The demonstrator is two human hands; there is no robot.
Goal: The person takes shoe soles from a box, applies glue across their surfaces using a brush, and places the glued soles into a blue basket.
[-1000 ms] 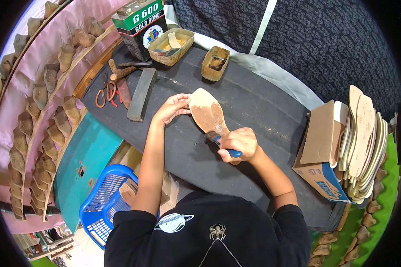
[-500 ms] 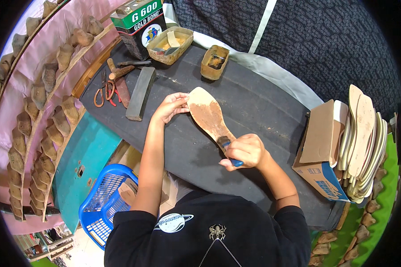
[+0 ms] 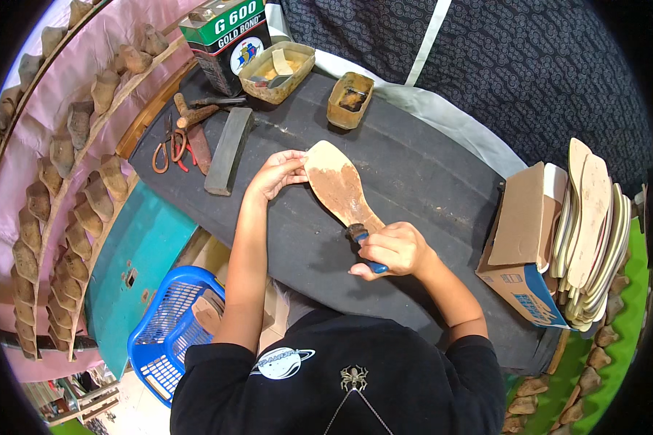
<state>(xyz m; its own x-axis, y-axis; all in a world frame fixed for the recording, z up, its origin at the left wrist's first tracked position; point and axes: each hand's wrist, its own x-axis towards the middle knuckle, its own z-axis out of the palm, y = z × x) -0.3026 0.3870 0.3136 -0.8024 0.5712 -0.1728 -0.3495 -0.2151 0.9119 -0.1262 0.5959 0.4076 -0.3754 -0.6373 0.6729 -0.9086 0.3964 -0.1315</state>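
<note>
A tan insole (image 3: 337,184), shaped like a shoe sole, is held up over the dark table. My left hand (image 3: 279,176) pinches its wide end at the left edge. In my right hand (image 3: 395,250) is a blue-handled brush (image 3: 358,233), its dark bristles against the narrow part of the insole. A wet-looking brown coat covers the insole's middle, while the wide tip stays pale. The insole's far end is hidden behind my right hand.
On the table (image 3: 305,239) lie a grey sharpening block (image 3: 229,152), a hammer (image 3: 196,114) and scissors (image 3: 168,145). Two cut-down tubs (image 3: 350,101) and a metal can (image 3: 228,47) stand behind. Right: a cardboard box (image 3: 519,232) beside stacked insoles (image 3: 591,225). Lower left: a blue basket (image 3: 146,341).
The brush in my right hand has shifted slightly left toward the insole's near edge. Brown coating now reaches further down the narrow part. My left hand keeps its hold.
</note>
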